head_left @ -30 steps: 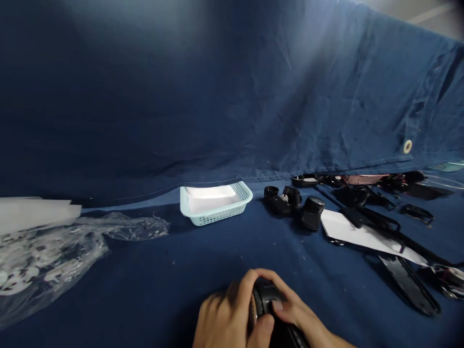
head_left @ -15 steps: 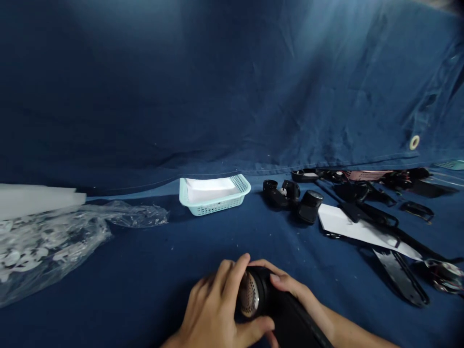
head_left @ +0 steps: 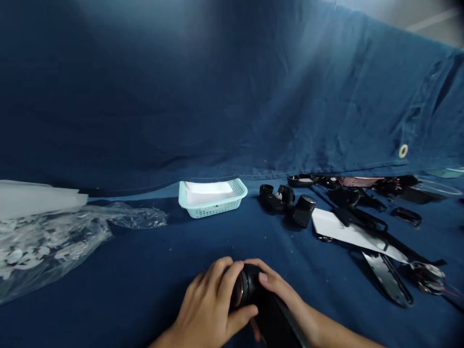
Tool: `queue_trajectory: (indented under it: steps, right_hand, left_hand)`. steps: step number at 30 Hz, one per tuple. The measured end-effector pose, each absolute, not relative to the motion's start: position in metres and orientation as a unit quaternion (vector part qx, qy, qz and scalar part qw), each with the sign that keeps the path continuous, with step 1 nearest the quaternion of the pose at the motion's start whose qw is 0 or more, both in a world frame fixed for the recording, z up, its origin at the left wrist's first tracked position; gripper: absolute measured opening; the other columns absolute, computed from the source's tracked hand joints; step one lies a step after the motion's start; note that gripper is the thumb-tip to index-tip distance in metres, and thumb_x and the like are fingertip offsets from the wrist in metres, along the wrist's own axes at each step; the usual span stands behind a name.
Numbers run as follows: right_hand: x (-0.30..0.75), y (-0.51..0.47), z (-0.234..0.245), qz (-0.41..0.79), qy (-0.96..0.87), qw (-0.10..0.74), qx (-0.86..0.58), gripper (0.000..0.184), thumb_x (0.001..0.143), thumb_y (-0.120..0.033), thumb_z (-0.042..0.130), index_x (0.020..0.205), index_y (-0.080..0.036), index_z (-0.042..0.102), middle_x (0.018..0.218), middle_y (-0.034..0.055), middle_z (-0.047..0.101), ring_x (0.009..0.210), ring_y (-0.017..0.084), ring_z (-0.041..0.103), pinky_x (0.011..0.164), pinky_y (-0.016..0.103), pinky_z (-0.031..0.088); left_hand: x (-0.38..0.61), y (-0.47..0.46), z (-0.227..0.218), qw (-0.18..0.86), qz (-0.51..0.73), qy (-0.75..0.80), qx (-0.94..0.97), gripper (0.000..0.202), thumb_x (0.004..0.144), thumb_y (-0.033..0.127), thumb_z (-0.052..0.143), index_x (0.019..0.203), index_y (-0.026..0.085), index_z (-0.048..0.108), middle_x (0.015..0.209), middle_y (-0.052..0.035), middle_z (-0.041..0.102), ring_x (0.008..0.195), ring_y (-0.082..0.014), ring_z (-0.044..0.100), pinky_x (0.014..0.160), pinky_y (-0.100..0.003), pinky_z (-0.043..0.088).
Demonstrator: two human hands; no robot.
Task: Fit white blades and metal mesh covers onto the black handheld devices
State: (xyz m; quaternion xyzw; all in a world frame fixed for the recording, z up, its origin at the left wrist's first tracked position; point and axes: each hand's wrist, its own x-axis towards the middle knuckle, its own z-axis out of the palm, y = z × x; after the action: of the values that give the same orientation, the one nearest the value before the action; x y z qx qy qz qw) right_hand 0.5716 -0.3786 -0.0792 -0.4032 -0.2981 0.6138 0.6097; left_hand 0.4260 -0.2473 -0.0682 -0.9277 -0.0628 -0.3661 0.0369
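Note:
At the bottom middle is a black fabric shaver (head_left: 270,309) with a round metal-rimmed head facing left. My left hand (head_left: 210,302) curls over that head, thumb below and fingers above, covering most of its mesh. My right hand (head_left: 286,295) wraps the black body just behind the head, its thumb lying along the upper side. The lower end of the body runs out of the frame. Beyond my hands, a short black cylindrical part (head_left: 303,211) stands on the blue cloth beside black shaver housings (head_left: 275,199).
A light-blue basket (head_left: 213,209) with white paper inside sits ahead. On the left lies a clear plastic bag (head_left: 54,241) of white pieces. Black parts, a white sheet (head_left: 351,234), a long black shell (head_left: 389,280) and wired parts (head_left: 427,276) spread rightward. A blue curtain (head_left: 217,96) hangs behind.
The shaver's head has turned away from view, so less of its mesh shows. Both hands have moved slightly left with it. The camera view has shifted a little.

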Motion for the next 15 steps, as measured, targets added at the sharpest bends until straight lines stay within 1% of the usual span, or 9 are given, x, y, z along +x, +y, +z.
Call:
queue_trajectory:
  steps: [2,4,6,7,8,9,11,13,15]
  right_hand:
    - [0.572,-0.379,-0.077,0.595,-0.334,0.601,-0.416,0.05,0.088,-0.052,0.052,0.128,-0.022,0.047,0.092,0.0075,0.066,0.056,0.014,0.063,0.054,0.026,0.048]
    - [0.573,-0.379,-0.074,0.555,-0.369,0.602,-0.44,0.048,0.086,-0.051,0.057,0.124,-0.022,0.053,0.098,0.0071,0.064,0.073,0.017,0.065,0.067,0.03,0.051]
    - [0.572,-0.38,-0.071,0.514,-0.396,0.606,-0.459,0.045,0.085,-0.051,0.06,0.119,-0.021,0.057,0.106,0.0071,0.062,0.093,0.02,0.062,0.082,0.033,0.048]
    - [0.571,-0.38,-0.07,0.499,-0.405,0.609,-0.464,0.044,0.085,-0.051,0.06,0.117,-0.021,0.058,0.109,0.0071,0.061,0.099,0.021,0.06,0.086,0.034,0.047]
    - [0.569,-0.38,-0.07,0.491,-0.41,0.611,-0.467,0.044,0.085,-0.052,0.059,0.115,-0.021,0.058,0.111,0.007,0.06,0.099,0.021,0.06,0.087,0.034,0.047]
    - [0.567,-0.38,-0.07,0.489,-0.411,0.612,-0.466,0.044,0.085,-0.054,0.059,0.115,-0.021,0.057,0.111,0.007,0.059,0.095,0.02,0.061,0.085,0.034,0.048]
    - [0.562,-0.379,-0.07,0.503,-0.406,0.612,-0.455,0.049,0.084,-0.058,0.058,0.118,-0.023,0.052,0.106,0.0059,0.059,0.077,0.016,0.064,0.07,0.031,0.051]
    - [0.556,-0.378,-0.069,0.527,-0.4,0.607,-0.441,0.057,0.082,-0.062,0.059,0.122,-0.025,0.044,0.099,0.0038,0.059,0.058,0.011,0.06,0.056,0.025,0.048]
    - [0.554,-0.377,-0.065,0.536,-0.401,0.604,-0.433,0.062,0.078,-0.064,0.062,0.122,-0.026,0.04,0.096,0.0019,0.059,0.049,0.007,0.056,0.05,0.022,0.045]
  left_hand:
    - [0.427,-0.246,-0.066,0.071,-0.395,-0.04,-0.915,0.057,0.095,0.061,0.026,0.113,0.012,0.049,0.093,-0.0131,0.071,0.076,-0.023,0.073,0.059,-0.035,0.061]
    - [0.427,-0.245,-0.065,0.1,-0.413,-0.024,-0.905,0.055,0.096,0.057,0.021,0.108,0.011,0.05,0.087,-0.012,0.073,0.071,-0.023,0.073,0.059,-0.037,0.061]
    - [0.426,-0.244,-0.066,0.118,-0.421,-0.018,-0.899,0.054,0.097,0.054,0.018,0.106,0.011,0.05,0.084,-0.0108,0.073,0.069,-0.0224,0.074,0.059,-0.037,0.06]
    - [0.425,-0.243,-0.067,0.124,-0.422,-0.015,-0.898,0.054,0.097,0.054,0.018,0.106,0.012,0.05,0.083,-0.0102,0.074,0.069,-0.0221,0.074,0.059,-0.036,0.059]
    - [0.424,-0.243,-0.068,0.127,-0.425,-0.012,-0.896,0.054,0.097,0.054,0.017,0.106,0.013,0.05,0.083,-0.0095,0.074,0.069,-0.022,0.074,0.059,-0.036,0.059]
    - [0.423,-0.242,-0.07,0.125,-0.428,-0.012,-0.895,0.053,0.097,0.053,0.017,0.107,0.013,0.05,0.083,-0.0089,0.074,0.069,-0.0221,0.074,0.06,-0.036,0.059]
    - [0.422,-0.241,-0.075,0.11,-0.429,-0.026,-0.896,0.048,0.098,0.047,0.018,0.11,0.013,0.049,0.084,-0.0088,0.075,0.069,-0.0226,0.074,0.061,-0.037,0.058]
    - [0.423,-0.241,-0.077,0.082,-0.428,-0.043,-0.899,0.044,0.099,0.041,0.019,0.114,0.012,0.048,0.085,-0.0095,0.075,0.069,-0.0224,0.073,0.062,-0.037,0.059]
    - [0.425,-0.242,-0.076,0.049,-0.424,-0.055,-0.902,0.042,0.099,0.039,0.019,0.114,0.012,0.046,0.082,-0.0094,0.074,0.066,-0.0208,0.073,0.06,-0.033,0.058]
